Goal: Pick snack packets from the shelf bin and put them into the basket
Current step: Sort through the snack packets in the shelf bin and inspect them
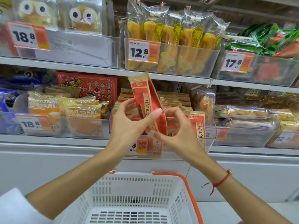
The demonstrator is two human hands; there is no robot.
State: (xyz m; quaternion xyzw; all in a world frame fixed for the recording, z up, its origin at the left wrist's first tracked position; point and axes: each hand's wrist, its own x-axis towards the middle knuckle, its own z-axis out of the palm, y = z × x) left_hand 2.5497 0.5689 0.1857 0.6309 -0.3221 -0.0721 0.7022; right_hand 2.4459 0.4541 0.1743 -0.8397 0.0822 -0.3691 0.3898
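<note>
a: what do i have now?

b: your left hand (129,122) pinches a red snack packet (148,104), thumb in front, fingers curled behind it. it stands tilted, lifted above the clear shelf bin (208,139).

a: and my other hand?

b: your right hand (176,131) is at the packet's bottom edge with fingers curled. i cannot tell if it really grips.

a: where does it go?

b: the white basket (135,188) waits right below your arms. it looks bare inside. hold the packet firm, bring it straight down, and let go low so it lands flat.
</note>
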